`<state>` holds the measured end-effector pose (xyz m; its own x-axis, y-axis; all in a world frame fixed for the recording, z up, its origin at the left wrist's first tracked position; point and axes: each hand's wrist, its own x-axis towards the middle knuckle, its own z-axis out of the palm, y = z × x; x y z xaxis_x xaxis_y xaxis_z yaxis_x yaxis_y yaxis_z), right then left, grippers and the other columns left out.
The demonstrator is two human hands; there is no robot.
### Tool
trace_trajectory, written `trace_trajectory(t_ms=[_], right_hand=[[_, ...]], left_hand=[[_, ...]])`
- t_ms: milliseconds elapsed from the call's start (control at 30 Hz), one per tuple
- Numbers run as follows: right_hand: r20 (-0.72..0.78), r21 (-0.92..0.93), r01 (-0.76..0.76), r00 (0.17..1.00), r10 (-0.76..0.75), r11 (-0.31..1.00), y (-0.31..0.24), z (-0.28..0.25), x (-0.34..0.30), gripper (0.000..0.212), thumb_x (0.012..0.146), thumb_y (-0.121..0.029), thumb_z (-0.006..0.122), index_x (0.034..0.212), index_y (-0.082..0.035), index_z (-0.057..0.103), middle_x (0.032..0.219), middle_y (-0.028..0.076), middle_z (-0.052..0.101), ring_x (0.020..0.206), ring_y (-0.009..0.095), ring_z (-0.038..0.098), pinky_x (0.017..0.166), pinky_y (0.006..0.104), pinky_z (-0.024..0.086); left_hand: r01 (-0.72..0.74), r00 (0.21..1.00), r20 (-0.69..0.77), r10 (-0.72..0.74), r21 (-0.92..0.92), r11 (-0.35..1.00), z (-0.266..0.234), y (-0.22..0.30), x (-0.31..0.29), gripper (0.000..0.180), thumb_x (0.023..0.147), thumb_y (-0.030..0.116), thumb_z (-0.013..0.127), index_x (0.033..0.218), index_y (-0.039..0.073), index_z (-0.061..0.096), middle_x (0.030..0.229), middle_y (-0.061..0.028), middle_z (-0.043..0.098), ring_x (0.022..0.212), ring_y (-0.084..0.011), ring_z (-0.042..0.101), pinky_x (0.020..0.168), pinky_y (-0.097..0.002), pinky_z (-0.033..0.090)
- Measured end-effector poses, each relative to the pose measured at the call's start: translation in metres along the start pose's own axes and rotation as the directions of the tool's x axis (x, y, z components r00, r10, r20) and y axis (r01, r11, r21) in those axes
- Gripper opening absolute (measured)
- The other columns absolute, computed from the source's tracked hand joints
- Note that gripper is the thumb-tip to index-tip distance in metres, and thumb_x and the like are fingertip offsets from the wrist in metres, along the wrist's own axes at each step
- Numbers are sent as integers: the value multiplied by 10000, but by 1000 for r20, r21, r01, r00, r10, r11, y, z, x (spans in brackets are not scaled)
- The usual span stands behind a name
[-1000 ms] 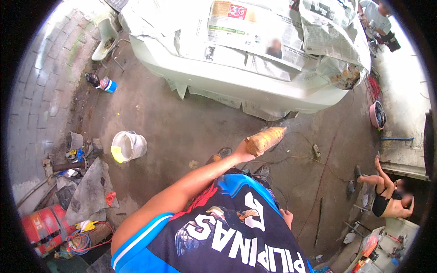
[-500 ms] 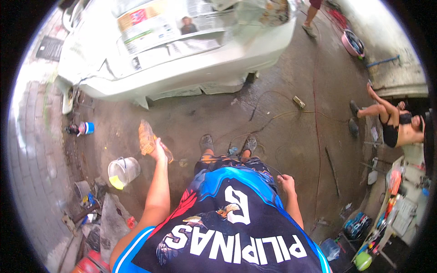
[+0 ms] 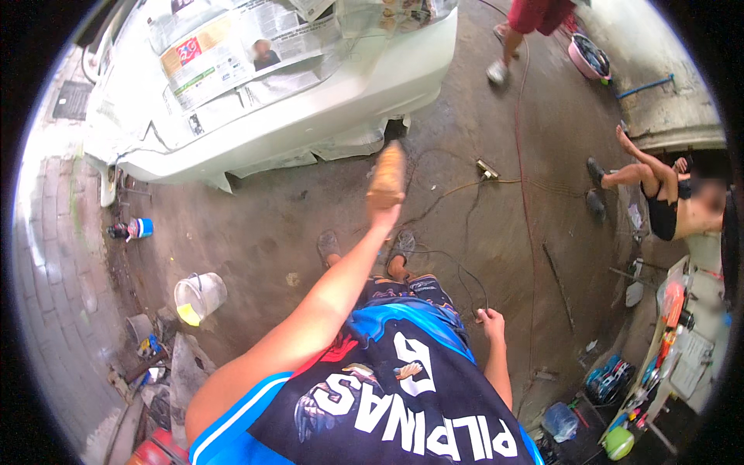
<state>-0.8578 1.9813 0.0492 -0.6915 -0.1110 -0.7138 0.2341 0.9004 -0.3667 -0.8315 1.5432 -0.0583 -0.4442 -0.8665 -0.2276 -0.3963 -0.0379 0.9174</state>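
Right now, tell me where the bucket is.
In the head view, the white bucket sits on the floor at left, between the car and the grey sheet.

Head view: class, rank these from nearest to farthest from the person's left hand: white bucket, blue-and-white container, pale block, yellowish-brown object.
1. Yellowish-brown object: gripped in the left hand.
2. Pale block: on the floor, ahead and right.
3. White bucket: on the floor, left.
4. Blue-and-white container: on the floor, farther left.
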Motion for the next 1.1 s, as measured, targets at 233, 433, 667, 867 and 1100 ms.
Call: trace_trajectory(t_ms=[233,433,667,867,1100], right_hand=[[19,110,39,999,-42,993,45,-7,26,257,847,-268,667,843,-14,705,698,41,667,655,109,589,650,285,466],[5,-149,34,999,-34,988,58,-4,61,240,804,-259,694,907,-44,715,786,128,704,745,238,676,715,357,507],[-193,-358,90,967,-168,929,43,-35,72,261,834,-297,655,922,-59,715,862,178,693,823,341,665,739,405,505],[-150,-256,107,977,-149,961,60,-37,84,390,933,-385,523,891,-38,697,839,168,692,821,329,658,763,416,492],[105,242,126,982,-155,962,42,-10,60,519,981,-448,436,823,7,630,688,115,657,616,196,631,585,347,494]], left_hand=[[-411,904,148,401,40,911,11,59,-18,463,782,288,772,1101,31,556,1024,-37,640,933,-163,620,792,-330,512],[257,950,-126,-286,-206,944,-154,77,-55,283,800,388,714,804,150,561,673,65,493,597,-67,471,545,-234,403],[-60,769,-548,-330,-575,816,-270,80,-54,160,843,144,664,755,139,530,588,45,473,489,-70,453,450,-245,377],[176,935,-186,-300,-492,853,-172,119,-40,190,820,255,705,754,149,562,616,63,488,550,-56,476,522,-229,400],[35,994,112,20,-474,880,-126,168,-38,199,814,220,737,816,112,569,647,50,545,531,-56,508,473,-233,416]])
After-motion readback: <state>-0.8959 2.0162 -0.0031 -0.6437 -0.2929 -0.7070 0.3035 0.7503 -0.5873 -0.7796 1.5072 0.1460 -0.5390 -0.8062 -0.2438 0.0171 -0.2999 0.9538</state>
